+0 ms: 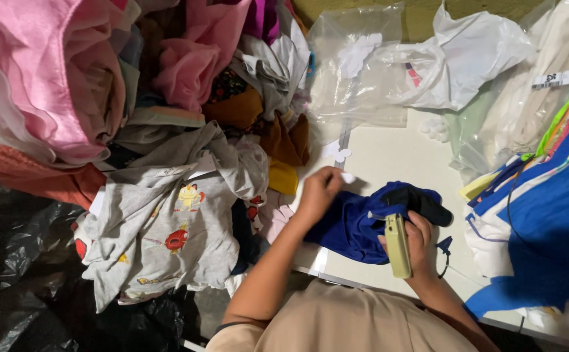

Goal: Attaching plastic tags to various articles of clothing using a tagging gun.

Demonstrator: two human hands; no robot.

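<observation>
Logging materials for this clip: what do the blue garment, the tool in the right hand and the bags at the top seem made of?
Blue garment: soft matte knit fabric, probably cotton; it crumples in folds. Tool in the right hand: pale yellow-green hard plastic by its smooth rigid body. Bags: thin clear plastic film, glossy and wrinkled.

It looked like a garment sorting or packing room: heaped clothes crowded a white surface beside clear plastic bags and a tagging gun.
</observation>
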